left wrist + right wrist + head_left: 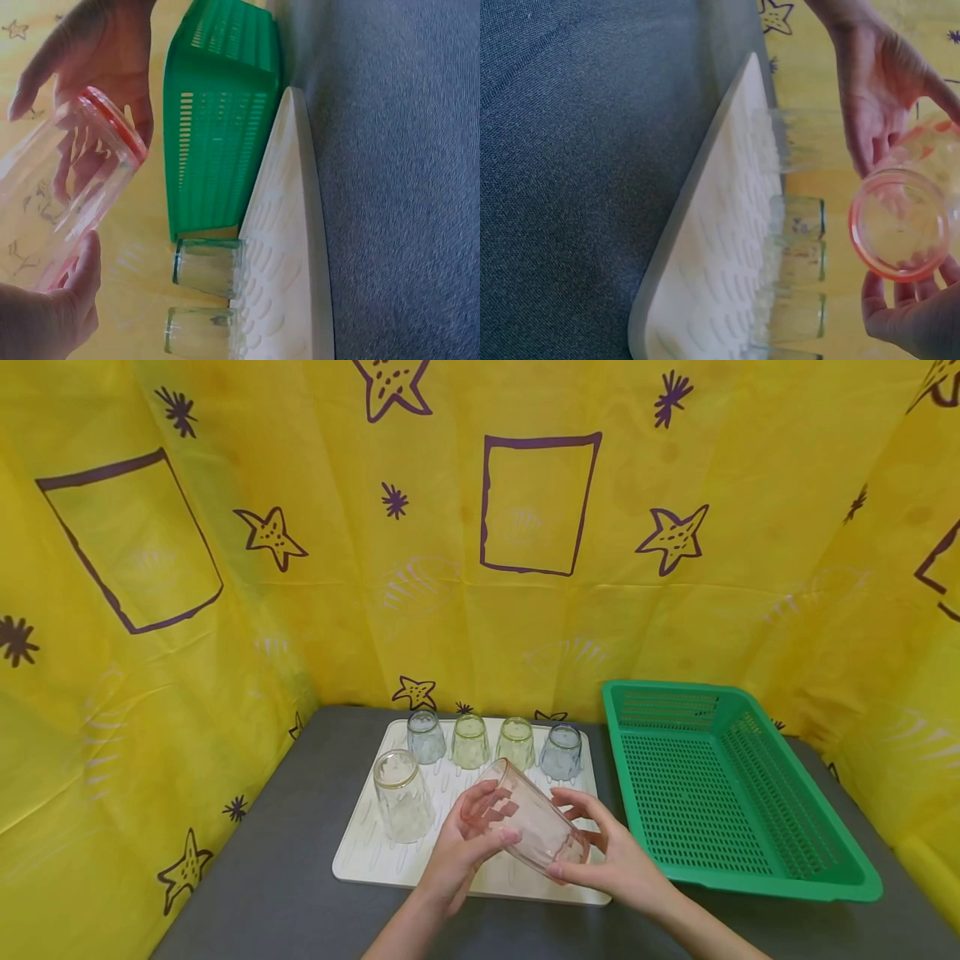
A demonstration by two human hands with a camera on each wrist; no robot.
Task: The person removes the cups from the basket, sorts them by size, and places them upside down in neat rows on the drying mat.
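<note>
Above a white ridged tray [360, 852], a tall pink-tinted drinking glass [534, 818] is held tilted between two hands. My left hand [467, 843] grips its upper left end, the fingers curled round the side and the thumb across the front. At the lower right end, my right hand [611, 856] holds the glass with thumb in front and fingers behind. In the right wrist view, the round end of the glass [900, 225] faces the camera, with the right hand [922, 319] below it.
A taller clear glass [403, 802] stands at the tray's left. Along the back stand several short glasses, among them a bluish one [426, 739] and a greenish one [470, 743]. Right of the tray sits a green plastic basket [757, 887]. Yellow patterned cloth [450, 627] surrounds the grey table [277, 860].
</note>
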